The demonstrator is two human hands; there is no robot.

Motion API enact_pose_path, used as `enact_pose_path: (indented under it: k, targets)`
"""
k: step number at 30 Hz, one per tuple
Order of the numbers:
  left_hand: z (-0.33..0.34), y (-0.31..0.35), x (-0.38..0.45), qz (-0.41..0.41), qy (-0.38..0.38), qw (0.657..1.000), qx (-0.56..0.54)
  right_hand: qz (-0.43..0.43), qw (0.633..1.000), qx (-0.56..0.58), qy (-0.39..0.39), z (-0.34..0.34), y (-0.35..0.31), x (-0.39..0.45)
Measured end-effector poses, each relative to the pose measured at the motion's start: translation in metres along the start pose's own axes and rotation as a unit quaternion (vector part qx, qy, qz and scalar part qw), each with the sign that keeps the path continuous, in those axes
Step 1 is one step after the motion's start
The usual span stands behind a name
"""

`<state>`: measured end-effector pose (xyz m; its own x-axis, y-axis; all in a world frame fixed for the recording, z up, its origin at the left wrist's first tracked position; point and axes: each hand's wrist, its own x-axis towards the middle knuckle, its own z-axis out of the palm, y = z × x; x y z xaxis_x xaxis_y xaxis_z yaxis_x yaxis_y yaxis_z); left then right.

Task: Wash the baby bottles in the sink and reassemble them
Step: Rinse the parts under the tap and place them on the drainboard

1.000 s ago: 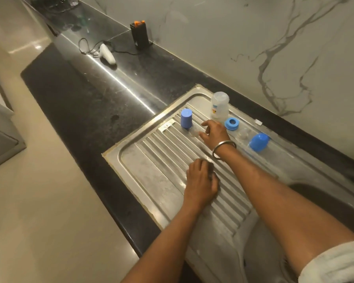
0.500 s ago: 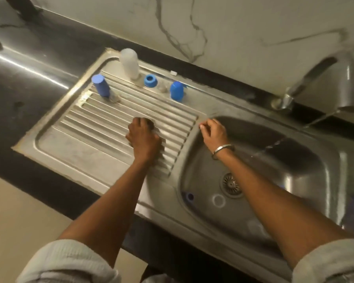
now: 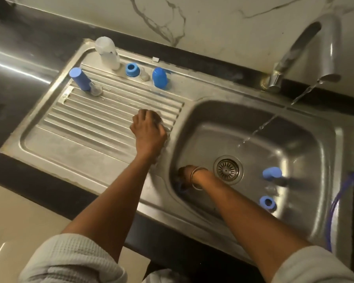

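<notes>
Resting on the drainboard (image 3: 74,139) ridges near the basin edge, left hand (image 3: 148,131) curled over a clear item, grip unclear. Right hand (image 3: 185,177) down in sink (image 3: 307,225) at near-left wall; can't tell its state. Bottle (image 3: 107,53) upright at drainboard's back edge. Blue cap (image 3: 271,173) lies sideways right of drain (image 3: 228,170); blue ring (image 3: 267,203) nearby.

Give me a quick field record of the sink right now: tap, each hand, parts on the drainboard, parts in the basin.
tap: running into the basin
left hand: on the drainboard, over something I cannot identify
right hand: low in the basin; grip unclear
drainboard parts: white bottle, blue cylinder, blue ring, blue cap
basin parts: blue cap, blue ring
</notes>
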<state>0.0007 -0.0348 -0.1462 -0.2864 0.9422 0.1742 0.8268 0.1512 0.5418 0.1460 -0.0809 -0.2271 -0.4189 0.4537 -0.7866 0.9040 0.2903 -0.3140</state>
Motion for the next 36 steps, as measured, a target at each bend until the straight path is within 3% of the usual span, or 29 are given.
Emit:
enact_pose_path:
  k: [6,9,12,14,15,17,19,22,25,30,36]
  targets:
    - [0.004,-0.002,0.001,0.002,-0.005,1.000,0.016,0.008,0.994,-0.105,-0.032,0.020,-0.008,0.019]
    - [0.005,-0.003,0.003,0.001,-0.005,1.000,0.020,0.002,0.999,-0.040,0.010,0.013,-0.003,0.016]
    - [0.006,-0.002,0.001,0.005,-0.003,1.000,0.023,0.007,0.986,0.108,0.126,-0.011,0.017,0.002]
    - [0.005,-0.003,0.001,0.006,0.000,1.000,0.022,0.025,0.939,0.256,0.226,-0.026,0.038,-0.012]
    - [0.005,-0.002,0.001,0.010,0.000,1.000,0.021,0.037,0.895,0.337,0.290,-0.031,0.049,-0.022]
    - [0.005,-0.002,0.001,0.015,-0.002,1.000,0.019,0.064,0.765,0.486,0.418,-0.039,0.070,-0.043]
    - [0.004,-0.003,0.001,0.015,-0.001,1.000,0.024,0.081,0.642,0.591,0.481,-0.044,0.086,-0.066]
    - [0.004,-0.002,0.000,0.017,-0.001,1.000,0.022,0.068,0.544,0.647,0.530,-0.049,0.104,-0.094]
    - [0.004,-0.002,0.000,0.015,-0.004,1.000,0.018,0.048,0.494,0.655,0.570,-0.054,0.111,-0.114]
    - [0.006,-0.004,0.000,0.013,-0.006,0.999,0.028,0.034,0.447,0.675,0.586,-0.056,0.108,-0.133]
    - [0.007,-0.006,0.001,0.012,-0.005,1.000,0.025,0.004,0.475,0.654,0.589,-0.050,0.107,-0.143]
